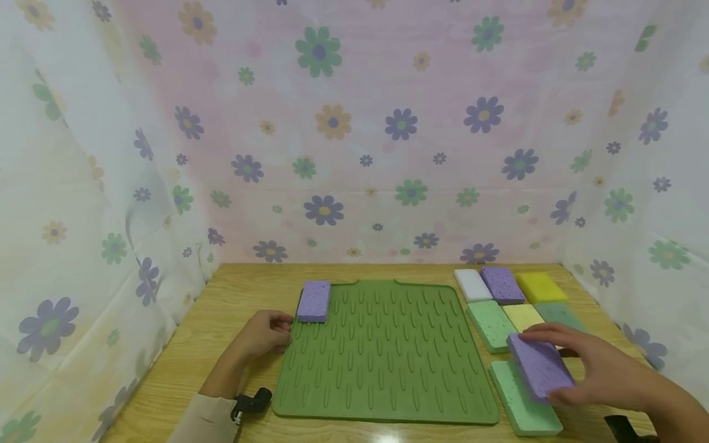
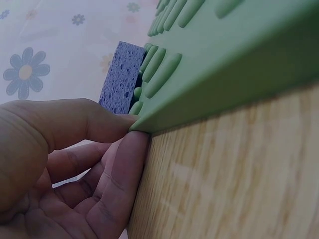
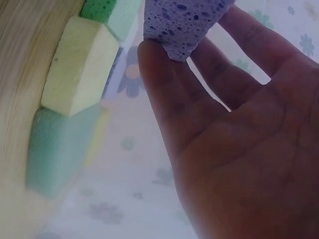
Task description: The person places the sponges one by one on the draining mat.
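A green ridged silicone mat (image 1: 382,354) lies on the wooden table, a purple sponge (image 1: 314,301) on its far left corner. My left hand (image 1: 270,332) is at the mat's left edge; in the left wrist view, thumb and forefinger pinch that edge just below the purple sponge (image 2: 122,77). On the right, my right hand (image 1: 595,369) grips a second purple sponge (image 1: 540,366) between thumb and fingers, tilted over a light green sponge (image 1: 517,409). The right wrist view shows the held sponge (image 3: 182,25) at the fingertips.
Right of the mat lie a white sponge (image 1: 472,285), another purple sponge (image 1: 502,285), a yellow one (image 1: 541,287), a green one (image 1: 492,326), a pale yellow one (image 1: 522,317) and a teal one (image 1: 562,315). Flowered cloth (image 1: 354,135) surrounds the table on three sides.
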Available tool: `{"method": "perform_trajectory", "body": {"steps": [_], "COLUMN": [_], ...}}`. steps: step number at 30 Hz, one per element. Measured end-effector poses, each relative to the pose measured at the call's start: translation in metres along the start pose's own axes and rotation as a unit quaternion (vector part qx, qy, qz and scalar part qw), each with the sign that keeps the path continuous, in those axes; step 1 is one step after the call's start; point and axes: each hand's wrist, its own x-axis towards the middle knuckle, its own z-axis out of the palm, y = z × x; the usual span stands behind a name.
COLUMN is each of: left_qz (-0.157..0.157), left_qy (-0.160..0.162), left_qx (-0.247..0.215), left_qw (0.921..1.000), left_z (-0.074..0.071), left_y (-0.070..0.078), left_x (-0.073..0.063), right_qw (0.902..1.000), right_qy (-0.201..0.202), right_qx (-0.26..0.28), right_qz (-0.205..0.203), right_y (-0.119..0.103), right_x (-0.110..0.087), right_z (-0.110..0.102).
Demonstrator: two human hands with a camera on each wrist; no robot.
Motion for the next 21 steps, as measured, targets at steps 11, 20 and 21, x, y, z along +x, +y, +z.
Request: {"method": "perform_trajectory", "body": {"steps": [11, 20, 21], "left_qz": [0.004, 0.001, 0.002], "left_qy": [0.009, 0.008, 0.008], "left_qx": [0.01, 0.002, 0.003], "left_qw": [0.9999, 1.0, 1.0], "left_z": [0.001, 0.001, 0.001], "left_y": [0.0, 0.001, 0.001], "left_x": [-0.002, -0.002, -0.002], "right_qw": [0.9995, 0.9994, 0.9993], "right_qy": [0.02, 0.02, 0.019], "right_qx": [0.011, 0.006, 0.004], "right_qz": [-0.024, -0.028, -0.032], "right_y": [-0.02, -0.033, -0.034], "right_x": [0.017, 0.035, 0.036], "right_z": [-0.001, 0.003, 0.003]}}
